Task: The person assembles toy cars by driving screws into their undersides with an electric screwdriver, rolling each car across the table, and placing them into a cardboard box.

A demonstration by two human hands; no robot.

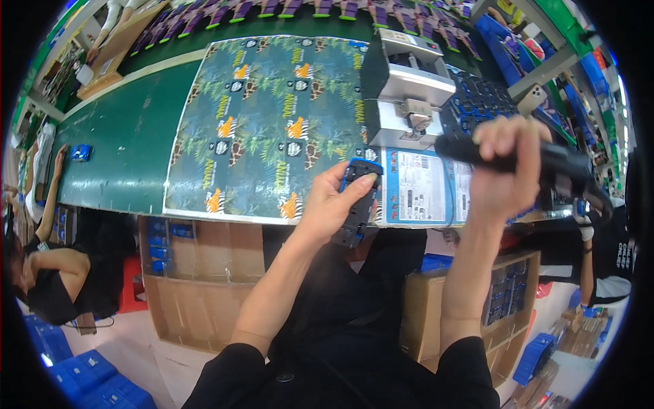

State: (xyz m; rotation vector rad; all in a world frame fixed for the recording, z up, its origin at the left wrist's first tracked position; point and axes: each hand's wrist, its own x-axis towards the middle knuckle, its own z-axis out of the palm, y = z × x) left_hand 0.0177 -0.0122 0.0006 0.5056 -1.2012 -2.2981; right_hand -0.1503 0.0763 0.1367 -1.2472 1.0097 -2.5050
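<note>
A long green table [129, 143] is stretching across a busy workroom. Just below its grey metal machine [407, 88], the left hand [327, 208] is gripping a small blue-and-black plastic car [359, 198], while the right hand [504, 170] is squeezing a black tool handle [518, 158].

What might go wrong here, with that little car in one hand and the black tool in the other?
The left hand grips the toy car past the table edge, over boxes below; a slip would likely drop it there. The right hand holds the black tool raised close to the grey machine, so a swing might knock it. The tool's cable trails toward a person at the right and may snag.
</note>
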